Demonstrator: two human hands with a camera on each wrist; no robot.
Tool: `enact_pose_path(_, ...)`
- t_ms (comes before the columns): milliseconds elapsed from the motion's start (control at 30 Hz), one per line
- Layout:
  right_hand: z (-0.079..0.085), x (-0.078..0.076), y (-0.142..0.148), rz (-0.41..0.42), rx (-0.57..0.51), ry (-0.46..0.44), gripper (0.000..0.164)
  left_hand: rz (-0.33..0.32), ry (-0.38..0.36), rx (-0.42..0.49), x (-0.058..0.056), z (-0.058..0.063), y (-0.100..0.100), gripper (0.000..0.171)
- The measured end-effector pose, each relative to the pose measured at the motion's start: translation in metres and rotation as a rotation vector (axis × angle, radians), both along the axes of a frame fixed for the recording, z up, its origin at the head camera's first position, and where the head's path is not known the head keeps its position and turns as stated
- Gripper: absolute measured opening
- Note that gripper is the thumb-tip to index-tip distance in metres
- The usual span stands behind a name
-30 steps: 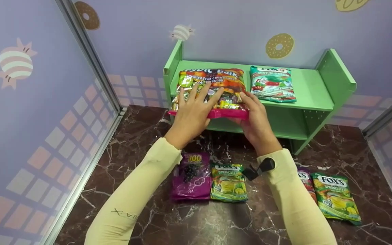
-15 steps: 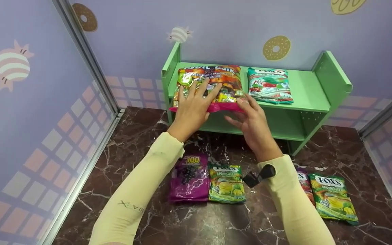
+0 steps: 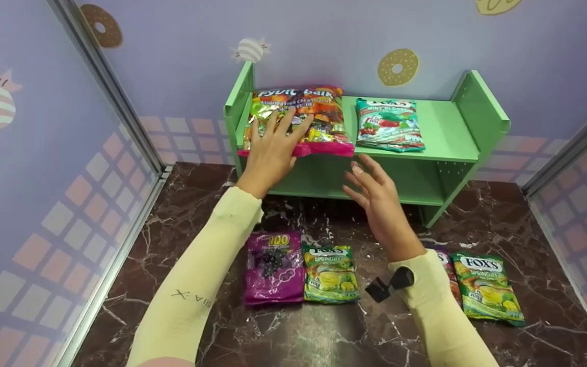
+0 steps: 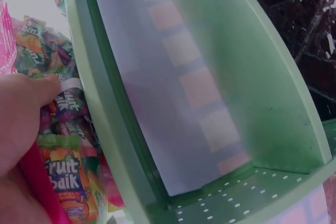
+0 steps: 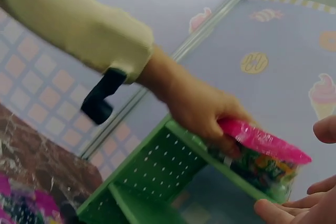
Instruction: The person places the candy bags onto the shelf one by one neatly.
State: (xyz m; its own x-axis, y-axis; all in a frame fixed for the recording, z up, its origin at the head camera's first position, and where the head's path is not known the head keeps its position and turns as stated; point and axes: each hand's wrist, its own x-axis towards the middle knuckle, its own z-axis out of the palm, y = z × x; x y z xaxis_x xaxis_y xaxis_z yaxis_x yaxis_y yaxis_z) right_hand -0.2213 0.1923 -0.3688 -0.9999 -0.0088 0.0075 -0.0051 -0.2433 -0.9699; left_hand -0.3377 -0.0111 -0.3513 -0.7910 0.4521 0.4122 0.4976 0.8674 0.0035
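Note:
A large bag of assorted fruit chewy candy (image 3: 324, 109) with a pink edge lies on the left part of the green shelf's top (image 3: 444, 135). My left hand (image 3: 270, 155) holds its front edge, fingers spread over the top; in the left wrist view the thumb (image 4: 44, 88) lies along its front underside, near small wrapped candies. My right hand (image 3: 382, 204) hangs just in front of the shelf, apart from the bag, fingers loosely bent around nothing. To the right of the big bag sits a teal Fox's mint candy bag (image 3: 390, 125).
On the marble floor in front lie a purple candy bag (image 3: 275, 270) and a green-yellow Fox's bag (image 3: 330, 275). Further right are another Fox's bag (image 3: 487, 288) and a purple-red one (image 3: 449, 275), partly behind the right sleeve. Side panels (image 3: 510, 122) bound the shelf; walls enclose the space.
My right hand has let go of the big candy bag and drawn back toward me. The bag has settled further back onto the shelf, with the left hand still on it.

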Motion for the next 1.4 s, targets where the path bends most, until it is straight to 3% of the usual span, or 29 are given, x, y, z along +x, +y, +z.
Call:
enact_pose_path(200, -0.019, 0.009, 0.002, -0.011, 0.079, -0.006, 0.058, -0.018, 0.003, 0.011, -0.009, -0.003, -0.009, 0.085)
enact_pose_path(367, -0.025, 0.013, 0.007, -0.027, 0.104, -0.013, 0.055, -0.028, 0.004, 0.031, -0.015, -0.004, -0.01, 0.084)
enact_pose_path(800, -0.025, 0.011, 0.023, -0.072, 0.143, -0.03, 0.055, 0.016, 0.053, 0.046, -0.02, -0.016, 0.001, 0.092)
enact_pose_path(1067, -0.013, 0.002, 0.038, -0.208, 0.242, 0.106, 0.046, 0.003, 0.003, 0.033, -0.016, -0.013, 0.003, 0.088)
enact_pose_path(1233, -0.002, -0.012, 0.051, -0.343, 0.397, 0.238, 0.041, -0.017, -0.024, 0.022, -0.013, -0.01, 0.001, 0.089)
enact_pose_path(1400, 0.008, -0.026, 0.067, -0.436, 0.699, 0.286, 0.039, -0.013, 0.014, -0.002, -0.009, -0.01, -0.002, 0.092)
